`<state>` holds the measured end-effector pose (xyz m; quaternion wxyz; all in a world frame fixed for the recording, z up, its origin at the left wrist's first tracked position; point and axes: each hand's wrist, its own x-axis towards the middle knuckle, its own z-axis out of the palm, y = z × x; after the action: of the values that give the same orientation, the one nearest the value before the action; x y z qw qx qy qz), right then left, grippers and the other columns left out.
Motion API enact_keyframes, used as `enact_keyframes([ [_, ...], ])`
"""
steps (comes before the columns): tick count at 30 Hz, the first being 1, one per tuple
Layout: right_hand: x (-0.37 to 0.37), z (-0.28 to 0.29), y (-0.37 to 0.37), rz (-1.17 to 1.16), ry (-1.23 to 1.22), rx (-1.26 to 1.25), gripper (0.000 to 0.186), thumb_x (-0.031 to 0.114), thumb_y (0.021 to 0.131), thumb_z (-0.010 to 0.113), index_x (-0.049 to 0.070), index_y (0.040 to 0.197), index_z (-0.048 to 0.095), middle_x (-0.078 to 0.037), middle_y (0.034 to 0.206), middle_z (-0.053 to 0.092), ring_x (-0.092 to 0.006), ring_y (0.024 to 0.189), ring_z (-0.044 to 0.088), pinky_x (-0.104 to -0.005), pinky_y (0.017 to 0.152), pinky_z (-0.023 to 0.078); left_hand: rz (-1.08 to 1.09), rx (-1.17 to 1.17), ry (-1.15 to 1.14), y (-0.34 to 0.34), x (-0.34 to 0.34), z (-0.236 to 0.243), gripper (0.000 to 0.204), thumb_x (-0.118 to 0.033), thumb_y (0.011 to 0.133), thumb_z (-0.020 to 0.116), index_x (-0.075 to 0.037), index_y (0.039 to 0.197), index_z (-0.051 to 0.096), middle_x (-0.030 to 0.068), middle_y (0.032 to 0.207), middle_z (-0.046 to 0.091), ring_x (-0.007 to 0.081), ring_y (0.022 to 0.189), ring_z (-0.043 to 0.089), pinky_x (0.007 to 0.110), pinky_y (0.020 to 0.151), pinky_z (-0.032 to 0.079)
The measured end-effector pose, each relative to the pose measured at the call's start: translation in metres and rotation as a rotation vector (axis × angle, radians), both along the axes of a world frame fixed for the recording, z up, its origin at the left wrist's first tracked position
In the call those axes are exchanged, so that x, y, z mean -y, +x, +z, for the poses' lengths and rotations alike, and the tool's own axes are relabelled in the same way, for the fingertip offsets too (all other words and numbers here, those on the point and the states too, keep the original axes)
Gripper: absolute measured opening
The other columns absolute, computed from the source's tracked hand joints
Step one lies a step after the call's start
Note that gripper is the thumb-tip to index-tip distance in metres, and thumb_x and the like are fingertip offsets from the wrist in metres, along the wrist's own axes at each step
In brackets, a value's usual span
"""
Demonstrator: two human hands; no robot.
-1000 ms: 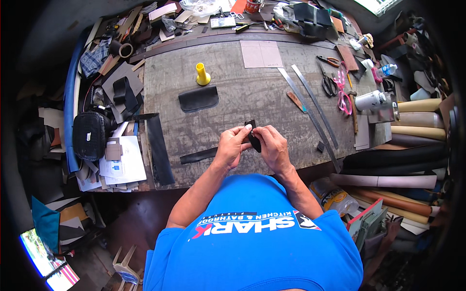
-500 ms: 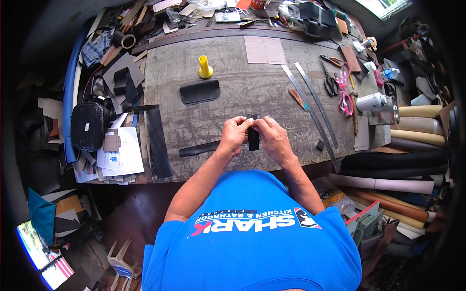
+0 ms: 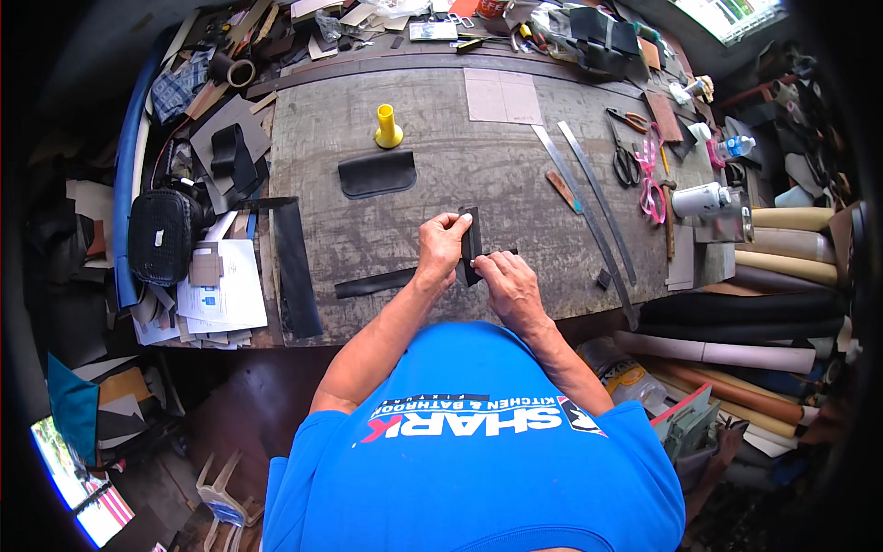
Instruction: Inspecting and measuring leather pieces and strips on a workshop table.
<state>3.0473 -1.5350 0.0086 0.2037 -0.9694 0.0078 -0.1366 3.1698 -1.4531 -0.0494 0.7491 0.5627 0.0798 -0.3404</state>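
Between my hands is a short black strip point(image 3: 473, 235), probably leather, held upright over the table's near part. My left hand point(image 3: 441, 247) pinches its upper left side, thumb on top. My right hand point(image 3: 509, 283) grips the strip's lower right edge with thumb and fingertips. A longer black strip point(image 3: 375, 283) lies flat on the table, partly behind my left wrist. Farther off rests a black flap-shaped piece point(image 3: 378, 174) with rounded corners, and just beyond it stands a yellow flared tube point(image 3: 388, 127).
Two metal rulers point(image 3: 598, 207), a wooden-handled knife point(image 3: 563, 190), pink scissors point(image 3: 651, 175) and a hammer point(image 3: 670, 221) lie to the right. A white bottle point(image 3: 701, 199) stands near the right edge. Papers point(image 3: 225, 285) and a black bag point(image 3: 166, 237) crowd the left side.
My right hand has slid from the top of the short black strip down to its lower end. My left hand stays near the top, and more of the strip shows.
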Motion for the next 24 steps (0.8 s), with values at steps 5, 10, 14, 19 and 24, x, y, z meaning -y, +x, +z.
enact_keyframes([
  [5,0.000,0.000,0.002,-0.001,0.035,0.007,0.020,0.003,0.078,0.058,0.003,0.099,0.059,-0.010,0.084,0.059,-0.0262,0.078,0.058,-0.0370,0.068,0.046,-0.001,-0.019,0.006,0.004,0.003,-0.002,0.012,-0.009,0.088,0.068,0.001,0.082,0.067,-0.0011,0.070,0.060,0.0052,0.062,0.049,0.024,0.054,0.040],
  [10,-0.004,-0.002,-0.003,0.066,0.037,-0.028,0.020,0.006,0.079,0.059,0.002,0.098,0.058,-0.009,0.084,0.057,-0.0256,0.078,0.057,-0.0363,0.069,0.046,0.063,0.100,0.022,0.006,0.005,-0.020,0.011,-0.011,0.089,0.067,-0.001,0.084,0.065,0.0002,0.072,0.062,0.0058,0.059,0.054,0.022,0.053,0.045],
  [14,-0.002,0.010,0.002,-0.002,0.272,-0.036,0.025,0.011,0.080,0.068,0.001,0.102,0.058,-0.011,0.090,0.059,-0.0274,0.083,0.060,-0.0360,0.071,0.049,0.032,0.022,0.025,0.014,0.003,-0.005,0.011,-0.012,0.089,0.067,-0.002,0.085,0.067,0.0001,0.072,0.063,0.0059,0.059,0.055,0.022,0.053,0.045],
  [19,0.015,0.007,0.030,-0.480,0.853,-0.135,0.031,0.015,0.086,0.070,-0.001,0.109,0.057,-0.009,0.101,0.064,-0.0177,0.089,0.063,-0.0299,0.077,0.050,-0.202,-0.019,-0.107,0.018,-0.001,0.015,0.014,-0.015,0.088,0.069,-0.002,0.084,0.069,-0.0011,0.072,0.063,0.0048,0.063,0.053,0.022,0.054,0.043],
  [24,0.034,0.004,0.051,-0.435,1.081,-0.274,0.027,0.013,0.087,0.069,-0.001,0.107,0.060,-0.005,0.084,0.068,-0.0067,0.072,0.063,-0.0227,0.058,0.049,-0.327,0.162,-0.073,0.019,-0.001,0.017,0.029,-0.028,0.092,0.066,-0.004,0.108,0.060,0.0022,0.099,0.062,0.0088,0.080,0.060,0.025,0.067,0.051],
])
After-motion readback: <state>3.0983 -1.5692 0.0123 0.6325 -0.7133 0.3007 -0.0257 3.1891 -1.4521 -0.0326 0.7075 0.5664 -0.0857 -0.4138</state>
